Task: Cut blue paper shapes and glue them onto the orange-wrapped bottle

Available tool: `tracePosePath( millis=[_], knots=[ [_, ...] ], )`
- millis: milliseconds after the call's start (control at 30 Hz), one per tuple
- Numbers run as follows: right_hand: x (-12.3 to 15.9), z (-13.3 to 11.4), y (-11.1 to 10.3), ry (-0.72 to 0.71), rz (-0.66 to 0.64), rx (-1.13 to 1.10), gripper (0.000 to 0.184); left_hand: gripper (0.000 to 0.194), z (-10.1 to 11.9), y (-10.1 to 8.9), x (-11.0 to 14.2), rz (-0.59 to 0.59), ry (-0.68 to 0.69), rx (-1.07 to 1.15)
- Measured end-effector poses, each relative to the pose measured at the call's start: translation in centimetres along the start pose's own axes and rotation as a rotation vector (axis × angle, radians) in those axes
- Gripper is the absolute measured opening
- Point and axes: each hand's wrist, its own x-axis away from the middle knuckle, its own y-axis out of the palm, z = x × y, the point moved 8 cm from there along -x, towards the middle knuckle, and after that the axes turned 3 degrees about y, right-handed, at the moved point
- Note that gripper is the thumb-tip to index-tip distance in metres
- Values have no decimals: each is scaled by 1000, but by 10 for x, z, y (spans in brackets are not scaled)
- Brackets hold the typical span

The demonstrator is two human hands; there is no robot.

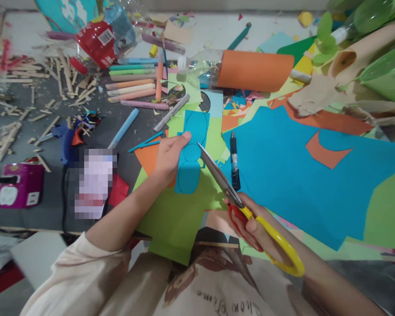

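Between the thumb and fingers of my left hand [169, 158] is a strip of blue paper [189, 177] with rounded outlines drawn on it in dark line. My right hand [253, 219] grips a pair of scissors [228, 188] with one yellow and one red handle loop. The blades point up and left, their tips at the right edge of the blue strip; they look nearly closed. Beneath the strip lies green paper [171, 224], which hangs over the table's front edge. A black pen [234, 164] rests just right of the blades.
A large blue sheet [292, 175] with an orange scrap [327, 149] covers the right side. Behind stands a lying bottle wrapped in orange paper [254, 70]. Markers [131, 83], a phone [95, 184], a glue gun [64, 140], a purple box [19, 184] and wooden sticks [11, 136] lie left.
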Motion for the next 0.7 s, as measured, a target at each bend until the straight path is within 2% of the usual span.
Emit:
tracePosePath(
  millis=[133, 333, 467, 700],
  knots=[
    [0, 2, 1, 49, -21, -53, 67, 57, 4, -1, -2, 0, 25, -47],
    [-2, 3, 4, -28, -63, -144, 62, 56, 1, -2, -2, -9, 21, -55],
    [-2, 3, 3, -24, -52, -146, 63, 55, -5, -2, -3, -30, 0, -35],
    [-2, 7, 2, -11, -28, -202, 62, 54, -7, -2, -4, -78, 73, -14]
  ],
)
